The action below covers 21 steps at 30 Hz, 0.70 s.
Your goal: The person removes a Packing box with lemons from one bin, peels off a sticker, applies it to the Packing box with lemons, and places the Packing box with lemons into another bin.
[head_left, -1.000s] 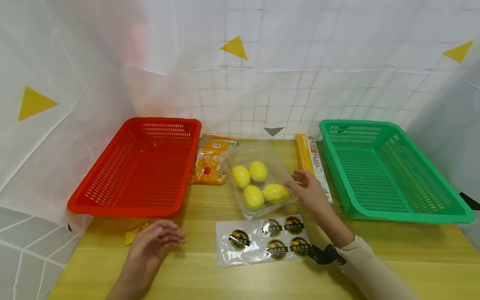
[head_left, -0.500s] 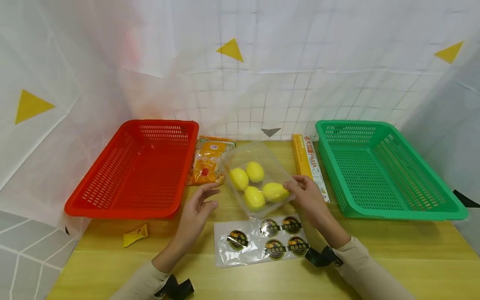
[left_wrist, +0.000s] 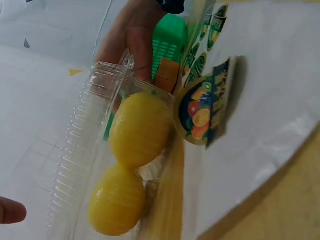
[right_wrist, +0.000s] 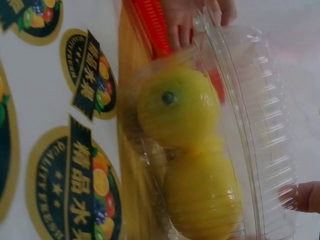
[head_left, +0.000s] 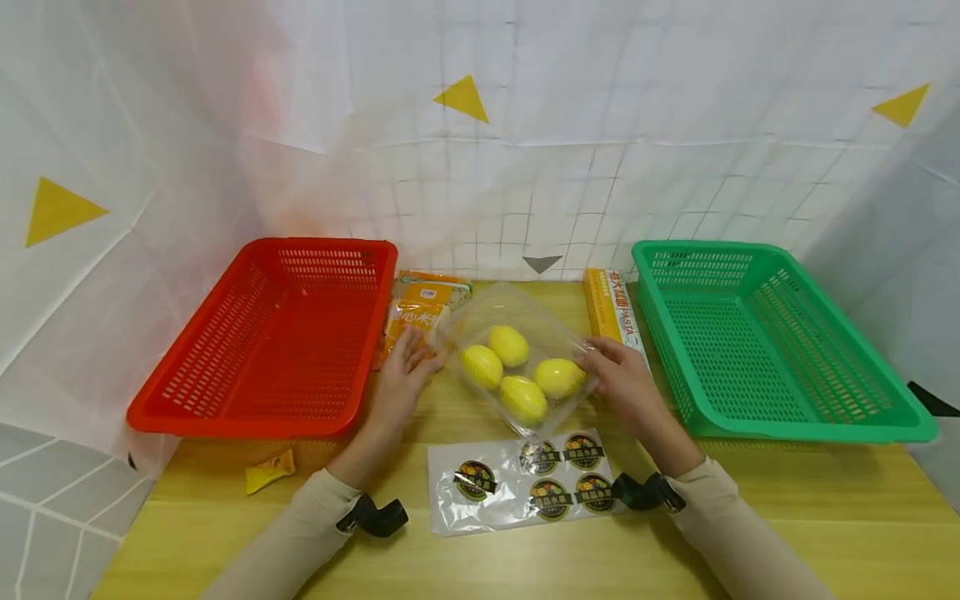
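A clear plastic clamshell box (head_left: 480, 308) with several yellow lemons (head_left: 522, 400) inside sits turned at an angle in the middle of the table. At its right corner my right hand (head_left: 630, 396) grips the rim, and in the right wrist view the thumb (right_wrist: 302, 196) lies against the clear plastic. My left hand (head_left: 396, 392) is beside the box's left corner, fingers loosely bent and close to the plastic. The left wrist view has the left thumb (left_wrist: 11, 210) apart from the box wall.
A sheet of round fruit stickers (head_left: 495, 512) lies in front of the box. Red (head_left: 300, 425) and green (head_left: 810, 433) baskets flank it. An orange snack bag (head_left: 420, 292), a pasta box (head_left: 611, 304) and a small yellow packet (head_left: 270, 472) lie on the table (head_left: 525, 575).
My left hand has come from the front left up to the box's left corner. The right hand has closed on the right corner, and the box has turned slightly, its lemons shifting.
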Motion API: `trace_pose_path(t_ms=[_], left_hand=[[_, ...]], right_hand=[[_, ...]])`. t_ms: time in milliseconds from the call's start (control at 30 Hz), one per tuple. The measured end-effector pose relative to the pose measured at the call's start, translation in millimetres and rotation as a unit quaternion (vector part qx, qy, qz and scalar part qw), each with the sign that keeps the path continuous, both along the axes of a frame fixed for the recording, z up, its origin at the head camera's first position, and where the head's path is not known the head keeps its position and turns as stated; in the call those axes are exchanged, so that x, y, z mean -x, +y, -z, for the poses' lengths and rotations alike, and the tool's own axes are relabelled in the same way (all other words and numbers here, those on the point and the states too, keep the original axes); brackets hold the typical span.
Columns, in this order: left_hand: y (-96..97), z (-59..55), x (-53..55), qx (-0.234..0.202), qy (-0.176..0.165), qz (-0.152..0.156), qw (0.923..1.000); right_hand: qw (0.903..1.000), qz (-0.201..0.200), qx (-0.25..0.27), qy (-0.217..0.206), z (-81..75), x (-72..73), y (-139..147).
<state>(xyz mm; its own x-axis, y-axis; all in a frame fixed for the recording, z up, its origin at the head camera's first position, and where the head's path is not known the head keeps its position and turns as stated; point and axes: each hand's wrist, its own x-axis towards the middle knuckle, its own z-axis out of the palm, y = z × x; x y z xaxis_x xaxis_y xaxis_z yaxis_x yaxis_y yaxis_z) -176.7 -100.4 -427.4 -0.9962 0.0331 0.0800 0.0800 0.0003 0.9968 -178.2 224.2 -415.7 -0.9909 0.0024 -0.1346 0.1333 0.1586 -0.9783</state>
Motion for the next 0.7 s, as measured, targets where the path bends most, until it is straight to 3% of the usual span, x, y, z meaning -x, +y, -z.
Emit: trace_pose_path(t_ms=[367,567,700], left_hand=[[-12.3,13.1,-14.7,0.012,-0.013,-0.042,0.9990],[-16.1,20.0,-26.3,0.043,0.003,-0.048,0.9979],[-14.6,22.4,-32.6,0.041,0.017,-0.042,0.9981]], right_hand=[[0.9987,-0.046,0.013,0.021,4.9,16.4,-8],[0.9997,-0.006,0.000,0.025,6.8,27.9,-16],[0.9994,0.019,-0.006,0.029,7.0,36.9,-21]])
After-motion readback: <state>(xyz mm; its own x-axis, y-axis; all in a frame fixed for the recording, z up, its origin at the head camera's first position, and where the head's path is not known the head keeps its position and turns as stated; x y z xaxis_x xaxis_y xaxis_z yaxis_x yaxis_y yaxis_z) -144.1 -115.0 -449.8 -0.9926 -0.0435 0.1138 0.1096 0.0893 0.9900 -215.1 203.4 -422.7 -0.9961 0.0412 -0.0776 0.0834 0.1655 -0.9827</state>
